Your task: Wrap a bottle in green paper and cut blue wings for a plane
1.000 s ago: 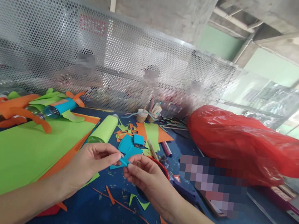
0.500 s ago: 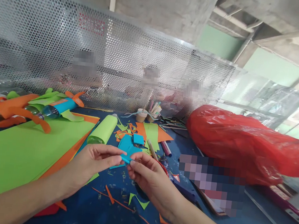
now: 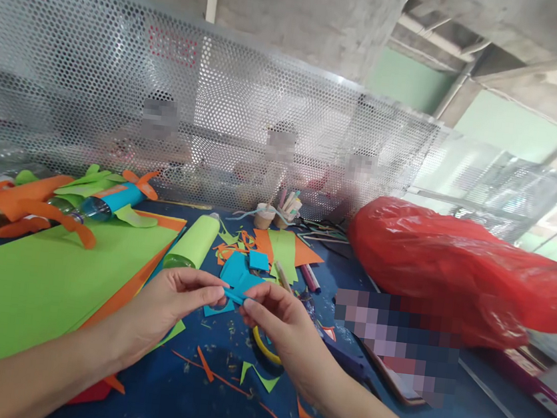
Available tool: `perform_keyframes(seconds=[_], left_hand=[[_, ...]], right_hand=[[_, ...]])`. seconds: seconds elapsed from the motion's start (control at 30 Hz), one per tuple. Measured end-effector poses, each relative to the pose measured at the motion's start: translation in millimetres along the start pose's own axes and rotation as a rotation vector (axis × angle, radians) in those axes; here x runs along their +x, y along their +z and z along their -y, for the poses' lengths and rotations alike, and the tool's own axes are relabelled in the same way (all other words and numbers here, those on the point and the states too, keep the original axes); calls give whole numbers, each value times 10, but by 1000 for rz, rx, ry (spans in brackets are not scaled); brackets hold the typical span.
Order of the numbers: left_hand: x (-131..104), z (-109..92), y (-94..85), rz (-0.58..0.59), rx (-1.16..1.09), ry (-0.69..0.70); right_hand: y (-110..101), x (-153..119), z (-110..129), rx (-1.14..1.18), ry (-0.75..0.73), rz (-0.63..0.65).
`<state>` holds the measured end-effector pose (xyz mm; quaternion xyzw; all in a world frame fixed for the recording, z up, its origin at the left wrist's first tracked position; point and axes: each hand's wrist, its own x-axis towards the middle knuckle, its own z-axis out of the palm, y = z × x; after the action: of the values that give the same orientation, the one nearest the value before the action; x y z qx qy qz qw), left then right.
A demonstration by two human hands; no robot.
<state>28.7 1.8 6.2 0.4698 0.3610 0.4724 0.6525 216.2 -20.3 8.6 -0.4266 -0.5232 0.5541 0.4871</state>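
A small rolled or folded strip of blue paper (image 3: 235, 296) is stretched between my two hands over the blue table. My left hand (image 3: 180, 302) pinches its left end between thumb and fingers. At the other end, my right hand (image 3: 279, 316) holds it in a similar pinch. Just beyond lie cut pieces of blue paper (image 3: 235, 270). A bottle wrapped in green paper (image 3: 193, 241) lies on its side behind my left hand. Under my right hand shows part of a yellow ring-shaped handle (image 3: 265, 347); the rest is covered.
Large green sheets (image 3: 49, 283) cover the left, with paper-wrapped bottles (image 3: 113, 202) behind them. A red plastic bag (image 3: 453, 269) bulks at the right, near a dark blue tool (image 3: 349, 359). Paper scraps (image 3: 259, 376) lie in front. A perforated metal screen (image 3: 249, 112) stands at the back.
My right hand's fingers have shifted slightly on the blue strip, which now looks thinner and more tightly rolled. More of the yellow handle shows beneath that hand.
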Motion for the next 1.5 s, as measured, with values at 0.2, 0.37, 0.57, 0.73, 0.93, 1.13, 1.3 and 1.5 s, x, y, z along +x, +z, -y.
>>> perform_keyframes(seconds=[0.2, 0.37, 0.57, 0.73, 0.93, 1.13, 1.3, 1.5], left_hand=[[-35, 41, 45, -88, -7, 58], [-77, 34, 104, -47, -126, 43], [-87, 87, 86, 34, -197, -6], [-84, 131, 61, 20, -137, -4], [-95, 107, 115, -131, -96, -26], [-151, 126, 167, -175, -69, -14], [-139, 204, 145, -82, -71, -23], [-57, 296, 74, -152, -41, -47]], right_hand=[[6, -19, -16, -183, -131, -6], [12, -28, -1, -94, -119, -18], [39, -23, 15, 105, 34, 13], [42, -40, -5, 166, 101, 34], [40, -26, -30, 71, 50, 34], [77, -45, -78, 42, 47, 46], [83, -49, -186, -153, -9, 57], [-25, 50, -27, -703, -55, 144]])
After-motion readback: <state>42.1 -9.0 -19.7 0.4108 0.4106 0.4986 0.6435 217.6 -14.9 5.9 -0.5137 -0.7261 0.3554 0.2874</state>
